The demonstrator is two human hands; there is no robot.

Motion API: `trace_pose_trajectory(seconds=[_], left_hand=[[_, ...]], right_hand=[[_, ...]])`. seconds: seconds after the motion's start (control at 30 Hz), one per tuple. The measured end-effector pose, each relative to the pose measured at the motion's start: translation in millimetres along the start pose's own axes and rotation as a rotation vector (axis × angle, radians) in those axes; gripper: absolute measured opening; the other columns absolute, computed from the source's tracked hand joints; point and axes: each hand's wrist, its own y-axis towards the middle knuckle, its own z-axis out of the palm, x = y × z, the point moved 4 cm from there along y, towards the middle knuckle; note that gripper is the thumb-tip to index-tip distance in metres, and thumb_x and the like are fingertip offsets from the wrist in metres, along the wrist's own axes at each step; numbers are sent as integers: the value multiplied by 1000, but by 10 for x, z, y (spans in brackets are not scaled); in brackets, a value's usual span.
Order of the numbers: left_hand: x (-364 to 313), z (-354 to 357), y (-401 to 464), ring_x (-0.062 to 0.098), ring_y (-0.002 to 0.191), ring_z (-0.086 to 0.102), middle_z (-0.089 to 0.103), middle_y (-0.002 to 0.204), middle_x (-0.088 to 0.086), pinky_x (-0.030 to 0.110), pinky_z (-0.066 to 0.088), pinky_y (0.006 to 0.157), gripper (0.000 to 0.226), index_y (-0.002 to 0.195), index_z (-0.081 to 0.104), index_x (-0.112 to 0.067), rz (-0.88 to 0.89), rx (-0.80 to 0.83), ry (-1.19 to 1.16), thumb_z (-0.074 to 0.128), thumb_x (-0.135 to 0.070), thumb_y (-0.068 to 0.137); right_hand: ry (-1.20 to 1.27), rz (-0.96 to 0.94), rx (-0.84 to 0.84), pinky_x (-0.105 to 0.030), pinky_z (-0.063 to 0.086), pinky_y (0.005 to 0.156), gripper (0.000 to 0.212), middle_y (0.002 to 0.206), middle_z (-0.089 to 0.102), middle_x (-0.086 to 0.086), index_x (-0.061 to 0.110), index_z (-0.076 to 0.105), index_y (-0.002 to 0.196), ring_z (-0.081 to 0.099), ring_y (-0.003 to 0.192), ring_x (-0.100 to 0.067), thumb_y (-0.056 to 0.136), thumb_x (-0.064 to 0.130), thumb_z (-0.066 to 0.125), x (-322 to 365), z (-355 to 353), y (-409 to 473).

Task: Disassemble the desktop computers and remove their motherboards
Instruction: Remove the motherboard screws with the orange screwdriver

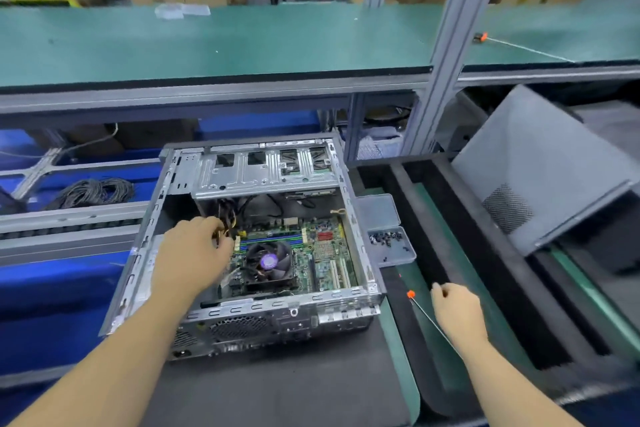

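Note:
An open desktop case (346,184) lies on its side on a dark mat, its rear panel facing me. Inside sits the green motherboard (325,253) with a black CPU fan (268,262) and blue memory slots. My left hand (192,253) reaches into the case at the board's left edge, fingers closed around a bundle of yellow and black cables (227,222). My right hand (457,310) rests on the green mat right of the case, fingers curled, beside a thin screwdriver (427,317) with an orange tip; whether it grips the tool I cannot tell.
A clear plastic box (391,246) with several dark screws sits against the case's right side. A grey side panel (540,166) leans at the right. Black foam strips (485,253) cross the green mat. A coil of black cable (93,191) lies left, over blue bins.

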Motion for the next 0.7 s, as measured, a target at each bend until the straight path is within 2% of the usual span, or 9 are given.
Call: trace_pose_trajectory(seconds=[0.1,0.2,0.3,0.4,0.53,0.63,0.7], left_hand=[[-63,-47,-18,23,75,61,69,82,0,39,54,72,19,94,70,-16,-9,4,-6,57,-28,87],[-75,-55,-23,25,80,63,71,86,1,39,54,75,19,96,71,-16,-20,3,-25,59,-28,87],[-41,-42,-28,24,80,60,69,85,-1,39,52,75,17,95,71,-16,-36,-9,-62,60,-26,86],[-34,-35,-25,21,78,59,67,81,-4,39,52,73,13,92,70,-20,-51,-14,-75,61,-25,85],[-37,-22,-6,23,78,59,68,81,-2,38,51,73,11,91,71,-19,-37,-23,-54,63,-23,84],[-40,-26,-1,23,75,58,68,80,-2,37,50,72,10,89,70,-20,-25,-29,-50,63,-24,84],[-43,-31,-4,23,72,59,67,77,-2,37,51,69,10,84,68,-19,-15,-29,-43,61,-26,83]], right_hand=[[-99,55,250,-34,45,69,24,82,64,-11,3,64,86,60,84,-35,97,22,56,-155,339,78],[-97,71,326,-35,48,74,22,85,65,-11,5,64,90,58,82,-33,96,26,61,-130,507,202],[-82,72,378,-35,50,83,27,104,70,-16,1,66,105,63,99,-35,96,27,61,-60,639,391],[-60,68,438,-32,45,72,23,101,71,-17,4,66,90,62,90,-33,94,27,63,28,764,543],[-35,95,447,-32,44,72,26,92,68,-15,1,68,90,65,94,-35,89,28,70,57,840,637],[-64,137,434,-30,42,69,19,92,68,-17,8,61,76,58,82,-32,89,20,67,15,760,576],[-98,155,398,-30,40,66,18,92,69,-20,7,58,73,56,79,-32,89,14,61,-15,639,528]])
